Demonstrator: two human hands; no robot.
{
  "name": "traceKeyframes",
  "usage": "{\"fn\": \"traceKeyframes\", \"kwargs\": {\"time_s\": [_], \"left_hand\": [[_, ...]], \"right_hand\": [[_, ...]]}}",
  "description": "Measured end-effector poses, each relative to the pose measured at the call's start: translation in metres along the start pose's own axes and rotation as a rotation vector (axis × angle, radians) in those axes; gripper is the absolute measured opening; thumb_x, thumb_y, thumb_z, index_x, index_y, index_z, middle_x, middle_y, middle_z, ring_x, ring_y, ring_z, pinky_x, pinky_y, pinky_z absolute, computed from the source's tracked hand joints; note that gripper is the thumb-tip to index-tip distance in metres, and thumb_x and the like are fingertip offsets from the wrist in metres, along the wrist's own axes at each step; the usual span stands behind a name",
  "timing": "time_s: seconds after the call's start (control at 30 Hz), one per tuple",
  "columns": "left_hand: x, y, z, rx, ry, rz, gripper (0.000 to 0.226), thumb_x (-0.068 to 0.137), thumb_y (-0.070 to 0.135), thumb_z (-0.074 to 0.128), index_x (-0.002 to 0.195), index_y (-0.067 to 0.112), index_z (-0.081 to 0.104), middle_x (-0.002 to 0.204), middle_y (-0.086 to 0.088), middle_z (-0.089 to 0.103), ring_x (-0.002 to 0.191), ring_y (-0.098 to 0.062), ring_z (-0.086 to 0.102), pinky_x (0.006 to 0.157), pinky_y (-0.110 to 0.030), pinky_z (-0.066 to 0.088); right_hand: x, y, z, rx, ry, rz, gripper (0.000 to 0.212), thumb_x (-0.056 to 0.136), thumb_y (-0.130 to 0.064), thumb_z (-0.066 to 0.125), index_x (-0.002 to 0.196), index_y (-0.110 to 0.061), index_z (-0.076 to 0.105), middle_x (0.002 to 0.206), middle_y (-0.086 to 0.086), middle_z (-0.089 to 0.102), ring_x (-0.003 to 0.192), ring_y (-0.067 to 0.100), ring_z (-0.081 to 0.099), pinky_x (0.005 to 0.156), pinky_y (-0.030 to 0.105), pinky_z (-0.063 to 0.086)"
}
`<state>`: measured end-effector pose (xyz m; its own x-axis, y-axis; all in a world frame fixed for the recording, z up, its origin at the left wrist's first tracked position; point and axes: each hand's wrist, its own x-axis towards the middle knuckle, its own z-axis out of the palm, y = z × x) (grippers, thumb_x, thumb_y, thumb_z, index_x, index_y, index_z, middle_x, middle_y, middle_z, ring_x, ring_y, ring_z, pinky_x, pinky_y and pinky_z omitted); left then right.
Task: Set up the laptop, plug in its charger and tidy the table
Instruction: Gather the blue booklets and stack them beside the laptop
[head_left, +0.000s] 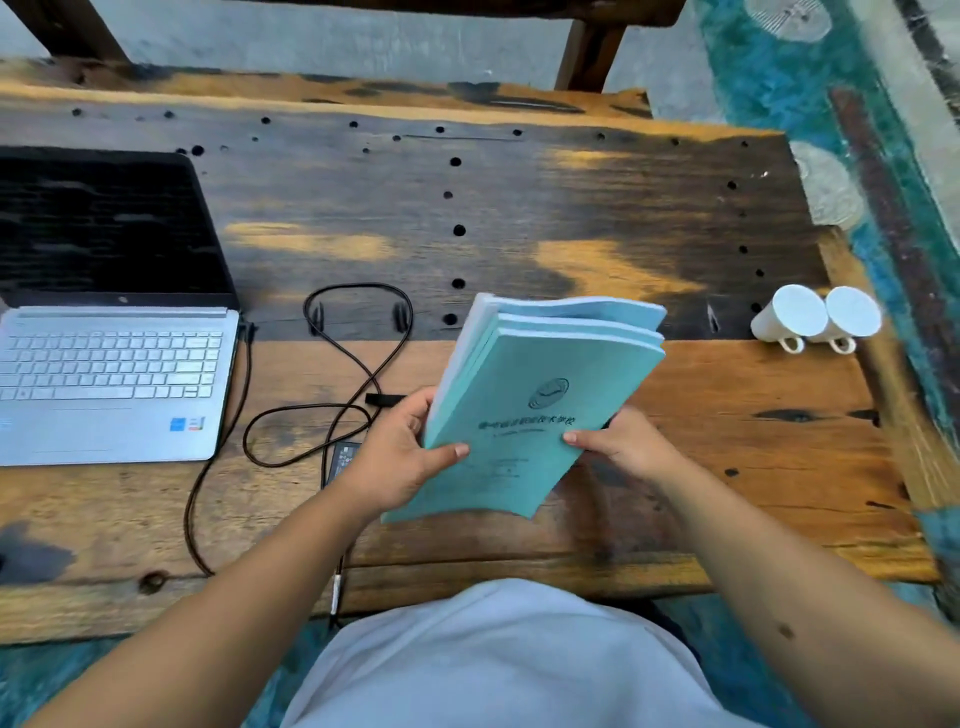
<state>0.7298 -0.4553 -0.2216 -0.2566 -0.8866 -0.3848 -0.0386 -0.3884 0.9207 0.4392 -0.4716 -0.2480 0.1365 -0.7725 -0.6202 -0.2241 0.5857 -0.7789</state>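
Booklets (524, 415), 3 teal ones, fan apart; left hand (400, 457) and right hand (618, 441) pinch their near corners; square the edges, then set them beside the 2 white cups (815, 317).

A round dark emblem is printed on the top cover of the teal booklets (524, 410), with one line of dark Chinese characters under it; the characters are too blurred to be read reliably. Smaller print lines lower on the same cover are illegible. A small round logo is seen on the bezel under the screen of the laptop (111, 332), not readable. Two stickers, one blue and one multicoloured, are stuck on the palm rest at lower right; their text cannot be made out. Key legends are too small. A label on the charger brick (343, 457) is illegible.
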Motion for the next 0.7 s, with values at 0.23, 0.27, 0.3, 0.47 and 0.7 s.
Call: {"fn": "traceKeyframes", "kwargs": {"time_s": [0.23,0.27,0.3,0.47,0.7], "left_hand": [[0.01,-0.018,-0.019,0.347,0.144,0.105,0.049,0.082,0.007,0.079,0.114,0.04,0.063,0.103,0.034,0.069,0.1,0.013,0.062,0.082,-0.009,0.05],[0.01,-0.023,-0.019,0.344,0.154,0.104,0.047,0.082,0.008,0.079,0.115,0.037,0.064,0.103,0.035,0.068,0.101,0.013,0.062,0.082,-0.008,0.049],[0.01,-0.027,-0.019,0.34,0.166,0.104,0.046,0.082,0.008,0.079,0.118,0.033,0.064,0.104,0.033,0.068,0.103,0.012,0.062,0.085,-0.01,0.05],[0.003,-0.035,-0.023,0.334,0.162,0.131,0.053,0.086,0.004,0.074,0.116,0.044,0.059,0.119,0.024,0.063,0.11,0.013,0.058,0.093,-0.009,0.046],[0.01,-0.047,-0.027,0.508,0.124,0.115,0.039,0.091,0.008,0.068,0.127,0.022,0.061,0.125,0.011,0.061,0.118,-0.007,0.055,0.1,-0.026,0.044]], "right_hand": [[-0.012,0.002,0.011,-0.116,0.258,-0.265,0.037,0.079,0.003,0.076,0.1,-0.023,0.063,0.099,-0.01,0.069,0.085,-0.011,0.065,0.071,0.01,0.051],[-0.01,0.002,0.012,-0.119,0.271,-0.269,0.037,0.079,0.001,0.077,0.1,-0.027,0.063,0.1,-0.011,0.069,0.087,-0.007,0.066,0.074,0.012,0.052],[-0.007,0.001,0.012,-0.125,0.283,-0.269,0.037,0.079,-0.002,0.078,0.099,-0.03,0.064,0.1,-0.01,0.07,0.09,-0.003,0.066,0.078,0.019,0.053],[0.004,0.015,0.02,-0.186,0.231,-0.248,0.037,0.077,-0.006,0.081,0.103,-0.028,0.067,0.11,0.001,0.073,0.104,0.019,0.068,0.094,0.04,0.054],[0.02,0.036,0.028,-0.357,0.205,-0.191,0.033,0.088,-0.013,0.072,0.12,-0.01,0.066,0.114,-0.002,0.068,0.11,0.018,0.063,0.094,0.032,0.049]]}}
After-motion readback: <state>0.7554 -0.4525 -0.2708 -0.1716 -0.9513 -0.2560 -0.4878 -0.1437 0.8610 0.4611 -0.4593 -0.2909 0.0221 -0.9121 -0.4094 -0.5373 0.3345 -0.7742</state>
